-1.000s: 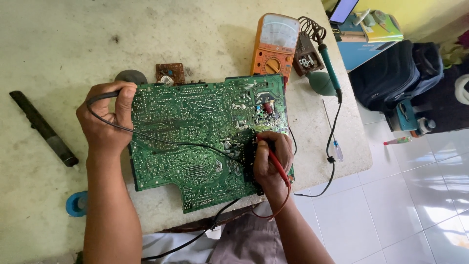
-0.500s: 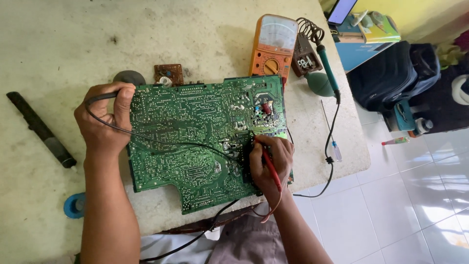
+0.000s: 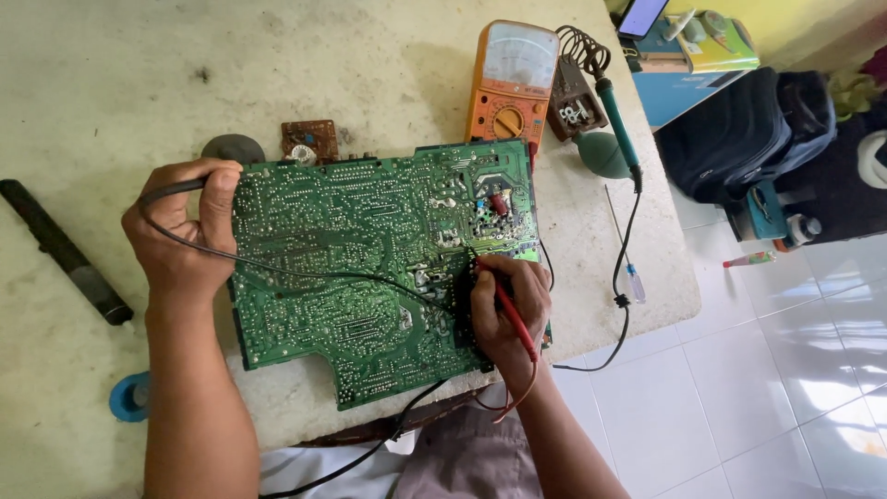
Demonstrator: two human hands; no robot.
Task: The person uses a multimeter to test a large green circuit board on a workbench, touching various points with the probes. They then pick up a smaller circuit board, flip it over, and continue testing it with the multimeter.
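A large green circuit board (image 3: 370, 249) lies solder side up on the pale worktable (image 3: 139, 83). My left hand (image 3: 180, 231) grips the board's left edge and holds a black probe (image 3: 171, 189), whose black lead runs across the board. My right hand (image 3: 508, 305) rests at the board's right side and holds a red probe (image 3: 513, 310), its tip touching the board near the right edge. An orange analogue multimeter (image 3: 508, 83) stands behind the board.
A soldering iron with a green handle (image 3: 617, 120) rests on its coil stand (image 3: 573, 88) at the right. A small brown board (image 3: 309, 140), a black rod (image 3: 60, 249), a blue tape roll (image 3: 129, 397) and a screwdriver (image 3: 626, 249) lie nearby. Bags (image 3: 739, 129) sit on the tiled floor.
My right hand with the red probe has shifted slightly up the board's right side. The left hand keeps its grip.
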